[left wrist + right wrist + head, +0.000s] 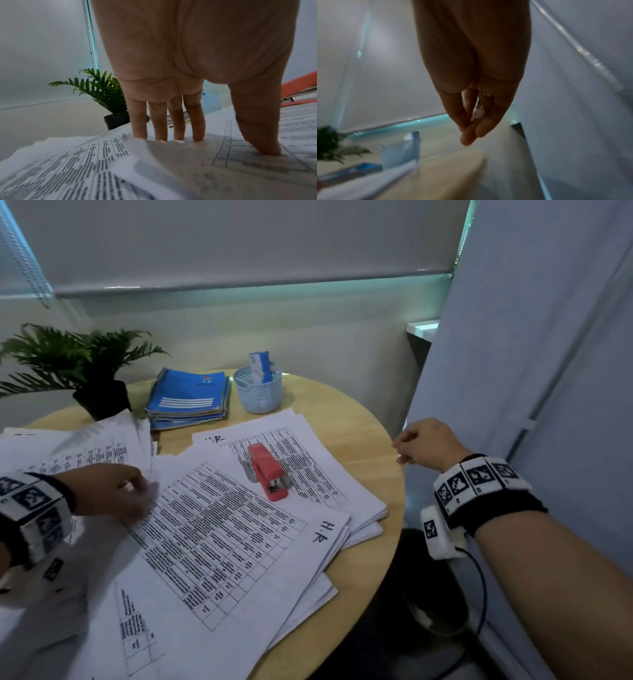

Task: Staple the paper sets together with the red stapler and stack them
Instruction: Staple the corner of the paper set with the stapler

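The red stapler [267, 472] lies closed on the right-hand stack of printed sheets [318, 467], and its side shows at the edge of the left wrist view [298, 86]. A tilted paper set [222, 542] marked "H.R" covers the middle of the round wooden table [359, 412]. My left hand [137, 491] holds this set at its upper left edge. There the thumb [264, 135] presses on top and the fingers [197, 121] reach down behind the raised edge, tips hidden. My right hand [407, 446] hangs in the air off the table's right rim, its fingers [471, 135] loosely together and holding nothing.
More loose sheets [68, 453] pile up at the left. At the back stand a potted fern [99, 398], a stack of blue notebooks [188, 398] and a pale blue basket [258, 393]. A grey partition [513, 371] rises close to the table's right side.
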Demonstrator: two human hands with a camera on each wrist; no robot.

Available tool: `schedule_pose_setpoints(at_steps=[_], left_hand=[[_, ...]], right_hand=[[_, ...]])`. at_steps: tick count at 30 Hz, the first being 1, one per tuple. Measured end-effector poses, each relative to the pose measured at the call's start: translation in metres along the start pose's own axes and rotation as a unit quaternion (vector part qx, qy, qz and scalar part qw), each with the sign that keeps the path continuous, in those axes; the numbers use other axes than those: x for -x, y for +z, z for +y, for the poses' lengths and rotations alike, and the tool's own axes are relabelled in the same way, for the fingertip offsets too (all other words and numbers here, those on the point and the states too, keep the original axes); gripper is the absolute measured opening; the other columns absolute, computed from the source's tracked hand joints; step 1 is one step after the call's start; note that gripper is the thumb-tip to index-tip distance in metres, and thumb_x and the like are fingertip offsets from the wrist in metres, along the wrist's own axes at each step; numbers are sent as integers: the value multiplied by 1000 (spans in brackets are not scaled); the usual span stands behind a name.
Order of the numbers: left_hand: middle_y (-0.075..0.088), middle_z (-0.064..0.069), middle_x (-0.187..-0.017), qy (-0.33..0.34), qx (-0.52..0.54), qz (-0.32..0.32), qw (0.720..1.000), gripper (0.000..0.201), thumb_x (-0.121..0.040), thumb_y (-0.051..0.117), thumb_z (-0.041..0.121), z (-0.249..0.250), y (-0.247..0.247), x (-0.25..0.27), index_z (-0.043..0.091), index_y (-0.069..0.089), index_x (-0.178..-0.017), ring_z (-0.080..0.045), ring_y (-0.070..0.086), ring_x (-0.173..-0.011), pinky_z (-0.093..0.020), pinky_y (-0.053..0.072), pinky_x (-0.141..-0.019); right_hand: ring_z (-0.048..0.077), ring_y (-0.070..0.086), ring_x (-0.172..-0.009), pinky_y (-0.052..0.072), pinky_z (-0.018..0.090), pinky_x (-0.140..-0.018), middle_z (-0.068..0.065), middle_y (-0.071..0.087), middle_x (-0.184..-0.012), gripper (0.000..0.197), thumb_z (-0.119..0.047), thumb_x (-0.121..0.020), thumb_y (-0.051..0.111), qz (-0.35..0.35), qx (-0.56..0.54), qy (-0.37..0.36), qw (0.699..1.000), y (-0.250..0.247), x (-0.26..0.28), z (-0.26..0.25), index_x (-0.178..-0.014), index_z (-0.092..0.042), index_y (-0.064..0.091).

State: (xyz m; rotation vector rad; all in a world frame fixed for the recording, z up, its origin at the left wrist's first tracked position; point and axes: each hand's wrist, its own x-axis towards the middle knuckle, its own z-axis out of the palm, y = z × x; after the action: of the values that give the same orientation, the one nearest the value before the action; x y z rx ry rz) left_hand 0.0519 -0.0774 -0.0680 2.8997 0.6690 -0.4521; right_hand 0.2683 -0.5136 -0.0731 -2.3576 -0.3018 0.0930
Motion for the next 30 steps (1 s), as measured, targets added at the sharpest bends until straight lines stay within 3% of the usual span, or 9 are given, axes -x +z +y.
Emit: schedule_pose_setpoints(at_steps=[3,9,12,14,17,21,23,27,30], left_hand=[[62,2,-113,6,-5,-2,1000,33,-69,77,45,-1,-2,-3,31,59,-93,-15,57,-103,-30,44,-92],[59,6,-116,-6,-20,-16,1000,66,-34,61,73,-4,-4,-5,37,56,-89,-15,56,-108,-33,43,-97],[60,6,-117,-15,-33,-17,999,66,-31,68,72,-8,-5,-10,37,56,-86,-14,56,-106,-34,43,-97],[60,3,-117,-18,-44,-21,999,55,-42,80,63,-2,-7,-5,37,57,-86,-15,56,-105,-33,43,-95],[58,1,-117,-18,-49,-12,999,44,-59,83,49,7,-8,1,35,56,-91,-16,54,-105,-29,41,-92],[57,3,-120,-18,-33,-11,999,45,-63,82,47,10,-8,5,33,56,-98,-15,53,-107,-29,41,-94],[56,3,-122,-18,-33,-19,999,44,-68,79,46,12,-9,8,32,55,-103,-15,52,-111,-28,40,-94],[52,4,-127,-10,-42,-24,999,51,-74,73,46,14,-8,11,31,52,-118,-15,50,-113,-26,38,-95],[50,6,-130,6,-43,-29,999,54,-76,71,47,15,-8,14,36,49,-125,-14,49,-114,-23,35,-95]], right_hand=[[21,68,-87,52,32,-86,11,74,-83,16,-6,-85,57,-14,126,16,992,2,-1,36,-84,-2,73],[23,59,-113,47,30,-96,9,65,-119,29,-15,-89,59,-44,269,61,960,8,-4,87,-116,-10,68],[18,54,-121,45,26,-99,1,59,-130,36,-27,-91,61,-57,277,73,956,4,-3,92,-127,-19,61],[17,51,-123,43,27,-100,-1,58,-132,38,-29,-92,61,-75,276,68,956,1,-3,91,-129,-21,60],[23,59,-112,49,30,-93,6,65,-122,31,-18,-91,61,-69,231,82,967,0,-10,92,-121,-12,65],[26,62,-71,54,31,-74,17,71,-97,18,-7,-89,57,-33,127,101,986,0,-16,74,-100,-1,70],[23,61,-68,53,30,-73,16,72,-95,17,-8,-89,57,-42,119,80,989,-2,-14,51,-98,-2,71],[21,70,-81,52,34,-87,13,73,-89,22,-14,-91,54,-73,133,0,988,1,-6,-12,-95,-3,72],[13,68,-70,54,31,-85,8,74,-87,17,-15,-91,55,-95,117,-44,988,12,-2,-62,-92,-9,70]])
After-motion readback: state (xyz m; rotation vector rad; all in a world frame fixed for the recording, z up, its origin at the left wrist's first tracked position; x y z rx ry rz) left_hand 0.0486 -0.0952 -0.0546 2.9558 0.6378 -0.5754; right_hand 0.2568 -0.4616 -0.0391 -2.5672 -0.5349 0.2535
